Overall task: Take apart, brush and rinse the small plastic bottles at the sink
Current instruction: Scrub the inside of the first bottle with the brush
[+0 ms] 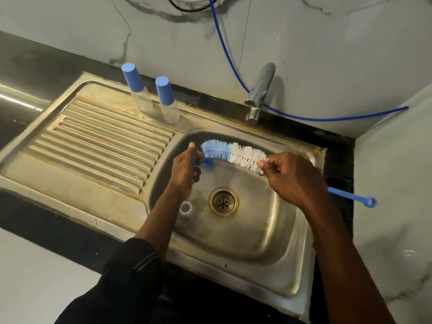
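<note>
Closest to me was the dark sleeve (131, 272) of my left arm, stretched out over the front of the sink (287, 277). Above the basin, the fingers of my left hand (184, 169) were clamped on a small blue piece (206, 161), probably a cap or spray head, and held it against the blue tip of the brush (236, 154). The fingers of my right hand (294, 178) were curled tight round the brush where its white bristles ended, and its blue handle stuck out past my wrist. I judged the blue piece the likeliest thing to go wrong: it was small and probably wet, and a hard push from the bent bristle stem could have popped it loose and dropped it toward the drain (223, 202) just below. The springy stem could also have flicked dirty water at me. An open bottle (187, 209) lay on its side in the basin near the drain; I could see no liquid in it, and the basin held no standing water that I could make out. Two capped bottles (167, 101) stood upright on the drainboard, clear and seemingly empty. Nothing ran from the tap (259, 90).
</note>
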